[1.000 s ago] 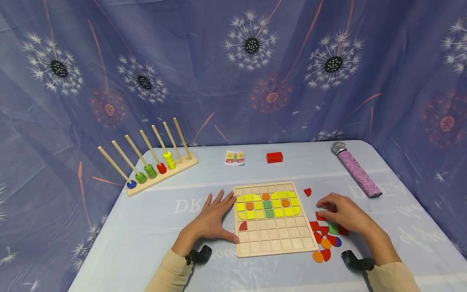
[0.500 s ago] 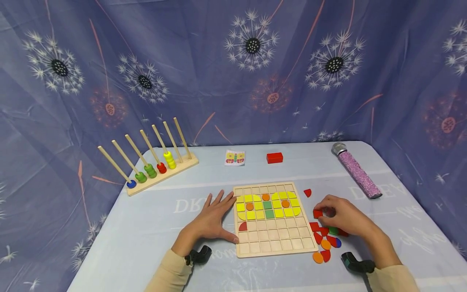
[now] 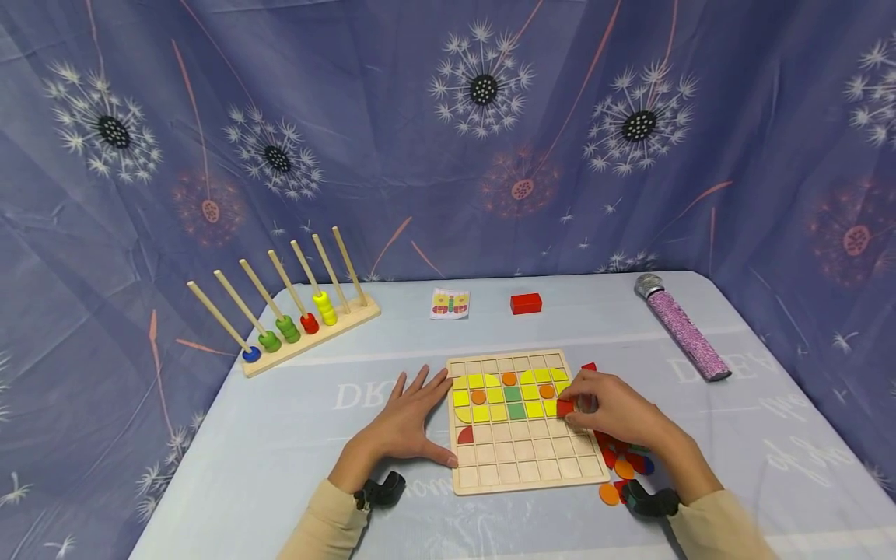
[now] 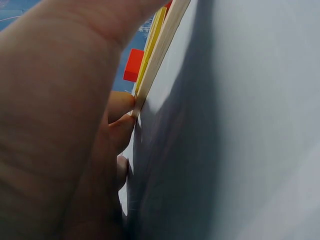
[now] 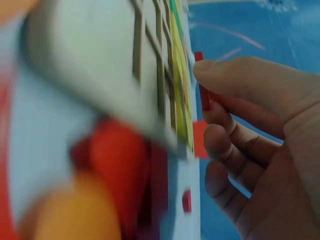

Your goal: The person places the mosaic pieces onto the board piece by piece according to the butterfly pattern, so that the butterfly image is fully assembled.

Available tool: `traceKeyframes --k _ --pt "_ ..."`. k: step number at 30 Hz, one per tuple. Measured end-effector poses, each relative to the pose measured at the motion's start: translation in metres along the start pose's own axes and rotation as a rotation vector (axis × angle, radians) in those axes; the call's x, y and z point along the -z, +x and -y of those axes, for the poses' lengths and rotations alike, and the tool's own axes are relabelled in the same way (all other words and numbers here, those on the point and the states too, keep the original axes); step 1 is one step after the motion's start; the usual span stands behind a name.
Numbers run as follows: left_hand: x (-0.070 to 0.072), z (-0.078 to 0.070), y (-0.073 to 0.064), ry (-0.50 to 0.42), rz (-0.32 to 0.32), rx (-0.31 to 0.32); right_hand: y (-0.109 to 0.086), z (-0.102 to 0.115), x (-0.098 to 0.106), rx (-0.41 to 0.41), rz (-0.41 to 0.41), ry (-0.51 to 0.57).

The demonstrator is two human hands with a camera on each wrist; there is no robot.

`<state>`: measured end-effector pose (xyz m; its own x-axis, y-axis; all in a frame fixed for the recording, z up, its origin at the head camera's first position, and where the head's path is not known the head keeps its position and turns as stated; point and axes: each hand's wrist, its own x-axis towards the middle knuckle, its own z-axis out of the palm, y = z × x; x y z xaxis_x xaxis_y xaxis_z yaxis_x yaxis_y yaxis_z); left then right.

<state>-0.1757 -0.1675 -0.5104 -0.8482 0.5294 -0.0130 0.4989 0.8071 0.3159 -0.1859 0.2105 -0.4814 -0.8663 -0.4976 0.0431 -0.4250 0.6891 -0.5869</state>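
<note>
A square wooden grid board (image 3: 521,473) lies on the table, its upper rows bearing yellow tiles, orange discs (image 3: 478,397) and green squares (image 3: 516,411). One red quarter-circle tile (image 3: 465,435) sits in a cell at the board's left side. My left hand (image 3: 406,424) rests with spread fingers against the left edge of the board. Over the board's right edge, my right hand (image 3: 616,406) pinches a red square tile (image 3: 564,407) between thumb and fingers. In the right wrist view that red tile (image 5: 205,95) is edge-on, held above the board.
Loose red, orange and blue pieces (image 3: 624,468) lie right of the board, partly hidden by the right arm. Behind stand a picture card (image 3: 450,303), a red block (image 3: 526,303), a glittery microphone (image 3: 684,325) and a peg-and-bead counting stand (image 3: 311,338).
My right hand has picked up the red square tile from the loose pieces and carried it left to the board's right edge. The left hand stays in place.
</note>
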Motion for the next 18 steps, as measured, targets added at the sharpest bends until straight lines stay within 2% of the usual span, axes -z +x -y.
traceKeyframes --k 10,18 --pt "0.001 -0.001 0.0 -0.017 -0.003 -0.004 0.028 0.035 -0.029 0.133 0.061 -0.048" --pt "0.002 -0.001 0.0 -0.019 0.0 -0.001 0.04 0.06 -0.047 0.214 0.092 -0.092"
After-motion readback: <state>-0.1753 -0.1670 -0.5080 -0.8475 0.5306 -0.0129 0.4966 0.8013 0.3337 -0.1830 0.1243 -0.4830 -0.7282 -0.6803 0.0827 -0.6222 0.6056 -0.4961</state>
